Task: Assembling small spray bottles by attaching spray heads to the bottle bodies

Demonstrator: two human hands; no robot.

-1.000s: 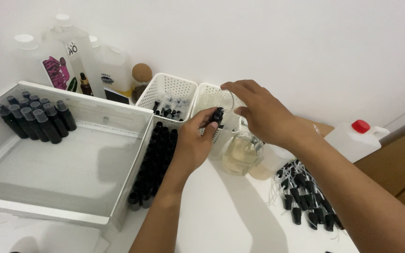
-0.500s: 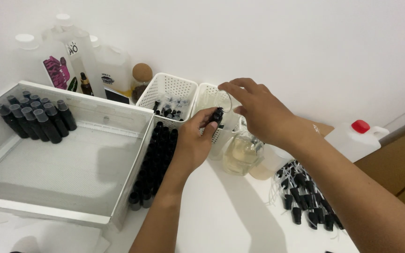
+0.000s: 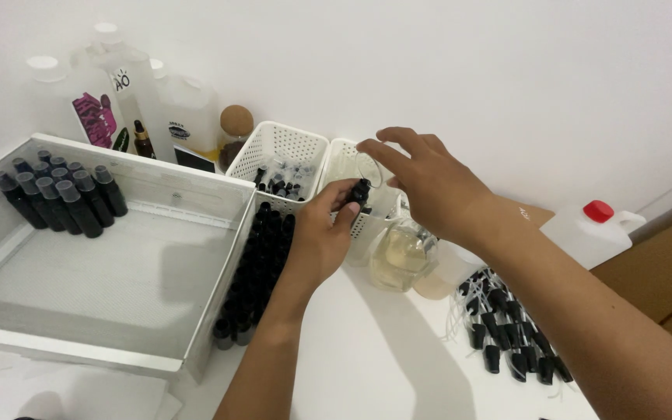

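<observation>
Left hand: the left hand (image 3: 319, 237) is closed around a small black bottle (image 3: 359, 191), thumb and fingers clamped on it, held upright above the white surface (image 3: 367, 365).
Right hand: the right hand (image 3: 429, 183) hovers just above that bottle, fingers spread and curved; whether it pinches the small clear funnel (image 3: 369, 167) at its fingertips I cannot tell.
Bottle's place: in front of the two white perforated plastic baskets (image 3: 278, 152), over the round clear glass flask of pale yellow liquid (image 3: 400, 257).
Left of the hands: a row of black bottles (image 3: 258, 268) stands along the outside of a large shallow grey tray (image 3: 118, 257); more dark capped bottles (image 3: 60, 194) fill its far corner.
Right of the hands: a heap of black spray caps with white tubes (image 3: 507, 330) lies on the surface; beyond it, a white plastic jug with a red cap (image 3: 589, 229).
Back wall: big translucent jugs (image 3: 118, 101) stand together.
</observation>
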